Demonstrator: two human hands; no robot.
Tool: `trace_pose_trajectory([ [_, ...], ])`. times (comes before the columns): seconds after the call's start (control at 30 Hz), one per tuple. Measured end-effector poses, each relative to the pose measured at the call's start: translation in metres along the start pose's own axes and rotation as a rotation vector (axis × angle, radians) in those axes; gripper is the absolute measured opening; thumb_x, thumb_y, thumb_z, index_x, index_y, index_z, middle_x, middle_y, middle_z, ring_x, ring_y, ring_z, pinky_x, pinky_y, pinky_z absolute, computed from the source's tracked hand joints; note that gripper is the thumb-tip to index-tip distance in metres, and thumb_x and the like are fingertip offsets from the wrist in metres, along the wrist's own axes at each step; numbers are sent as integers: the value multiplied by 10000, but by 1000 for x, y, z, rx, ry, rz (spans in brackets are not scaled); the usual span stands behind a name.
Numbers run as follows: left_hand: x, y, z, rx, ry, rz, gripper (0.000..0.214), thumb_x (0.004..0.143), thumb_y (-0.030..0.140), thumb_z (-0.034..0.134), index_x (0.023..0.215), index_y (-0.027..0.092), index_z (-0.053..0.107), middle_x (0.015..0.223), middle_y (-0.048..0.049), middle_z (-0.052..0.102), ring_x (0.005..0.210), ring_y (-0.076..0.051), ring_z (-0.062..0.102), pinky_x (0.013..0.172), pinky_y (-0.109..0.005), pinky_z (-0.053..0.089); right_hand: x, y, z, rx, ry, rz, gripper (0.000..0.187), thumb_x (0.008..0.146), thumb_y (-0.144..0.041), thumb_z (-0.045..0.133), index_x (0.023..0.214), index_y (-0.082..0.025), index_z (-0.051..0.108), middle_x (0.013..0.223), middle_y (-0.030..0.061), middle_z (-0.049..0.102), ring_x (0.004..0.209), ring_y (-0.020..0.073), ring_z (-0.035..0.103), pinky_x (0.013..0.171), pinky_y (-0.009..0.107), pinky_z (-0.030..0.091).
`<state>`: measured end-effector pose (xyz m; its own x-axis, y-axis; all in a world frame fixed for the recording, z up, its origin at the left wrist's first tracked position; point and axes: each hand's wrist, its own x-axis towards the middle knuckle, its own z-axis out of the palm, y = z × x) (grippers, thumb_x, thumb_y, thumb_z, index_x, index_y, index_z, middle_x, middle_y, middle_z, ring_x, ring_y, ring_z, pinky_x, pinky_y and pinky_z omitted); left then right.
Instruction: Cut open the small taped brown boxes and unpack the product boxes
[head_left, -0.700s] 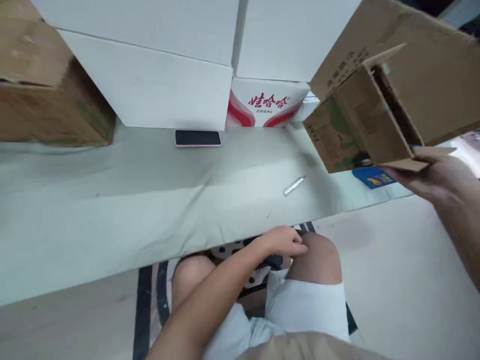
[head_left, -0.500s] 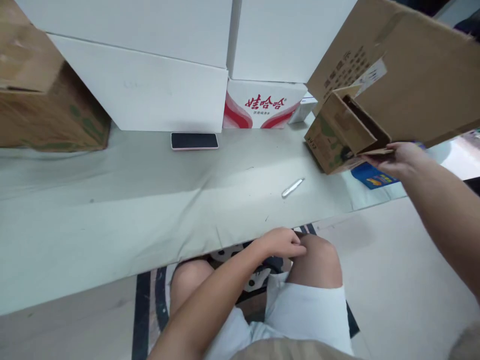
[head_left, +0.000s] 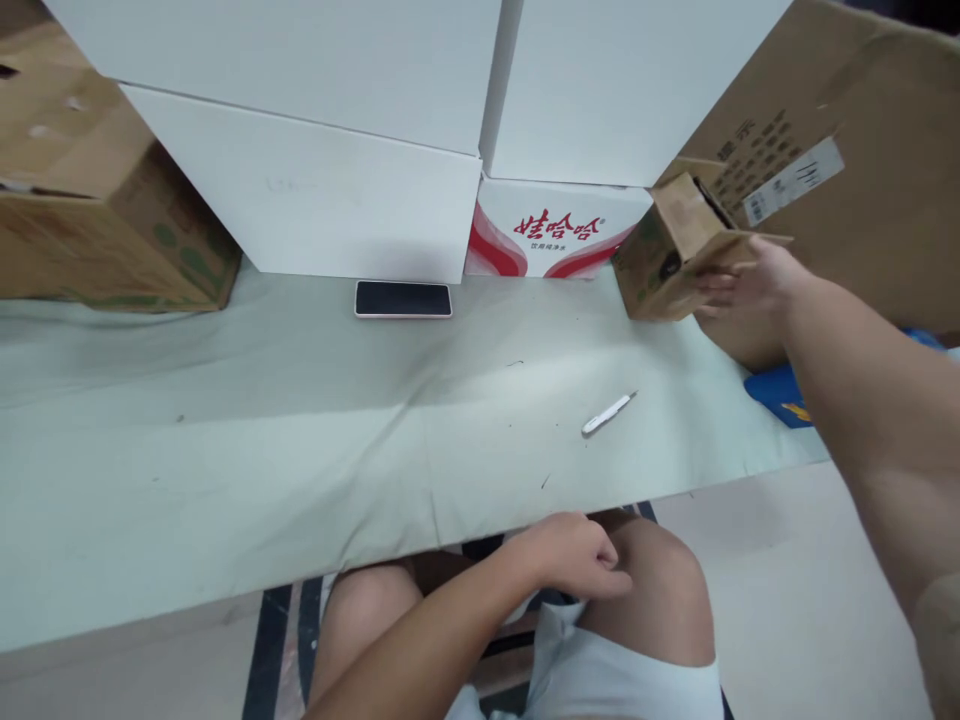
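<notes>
A small brown cardboard box (head_left: 654,262) with raised flaps stands at the right back of the table. My right hand (head_left: 761,280) grips the near side of this box, fingers against the cardboard; part of the wall is hidden behind it. Down over my lap, my left hand (head_left: 581,558) rests by my knee with curled fingers and nothing showing in them. A white craft knife (head_left: 609,414) lies on the table between the two hands, apart from both.
White boxes (head_left: 315,180) line the back, beside a red-and-white carton (head_left: 555,230). A phone (head_left: 403,299) lies before them. A big cardboard sheet or box side (head_left: 885,220) leans at right, near a blue packet (head_left: 780,392). Another brown box (head_left: 112,240) stands left.
The small cardboard box has moved back against the red-and-white carton, with my right hand still on it. The camera view has shifted slightly. My left hand stays on my lap.
</notes>
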<state>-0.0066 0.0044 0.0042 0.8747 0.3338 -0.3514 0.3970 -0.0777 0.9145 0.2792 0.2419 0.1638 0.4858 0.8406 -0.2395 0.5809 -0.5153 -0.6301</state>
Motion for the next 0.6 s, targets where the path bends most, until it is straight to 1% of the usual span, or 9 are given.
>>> trace_pose_trajectory([
  [0.07,1,0,-2,-3,0,-2,391,718,384,592,520,208,305,540,43,271,557,-121,217,568,-334,219,-1,0,6,76,-88,41,706,1042,-502,111,1452,-135,553,1544,316,446,1313,230,611,825,386,518],
  [0.13,0,1,-3,-8,-2,5,387,723,382,585,524,208,302,540,46,286,565,-121,211,571,-331,219,-7,4,12,122,-149,97,638,1040,-535,200,1383,-166,593,1598,281,392,1429,241,508,861,411,506],
  [0.2,-2,2,-2,-14,-6,18,378,723,378,573,525,208,299,539,46,289,561,-121,209,568,-332,222,-18,7,17,120,-180,134,561,1040,-515,250,1249,-182,649,1590,257,418,1442,241,489,879,414,503],
  [0.3,-8,5,1,-5,0,28,375,726,392,559,526,212,298,541,43,285,544,-124,232,562,-336,237,-43,7,28,74,-211,143,491,1040,-468,272,1030,-200,683,1533,222,503,1384,237,541,889,393,509],
  [0.37,-12,6,3,17,13,52,383,736,401,555,527,213,295,539,42,290,543,-129,248,561,-335,248,-63,1,40,20,-252,108,416,1029,-427,330,964,-212,681,1519,192,533,1380,241,549,918,384,510],
  [0.5,-20,3,-1,38,84,115,387,736,369,577,514,216,299,526,41,287,552,-132,264,564,-326,261,-106,-25,73,-119,-382,-50,169,945,-327,554,995,-239,689,1528,120,553,1423,258,520,1050,382,488],
  [0.6,-28,-3,-10,19,170,106,320,705,323,583,503,222,356,526,45,289,549,-125,282,574,-309,273,-135,-51,104,-203,-463,-169,179,906,-323,621,1044,-246,705,1457,93,617,1394,261,551,1131,412,476],
])
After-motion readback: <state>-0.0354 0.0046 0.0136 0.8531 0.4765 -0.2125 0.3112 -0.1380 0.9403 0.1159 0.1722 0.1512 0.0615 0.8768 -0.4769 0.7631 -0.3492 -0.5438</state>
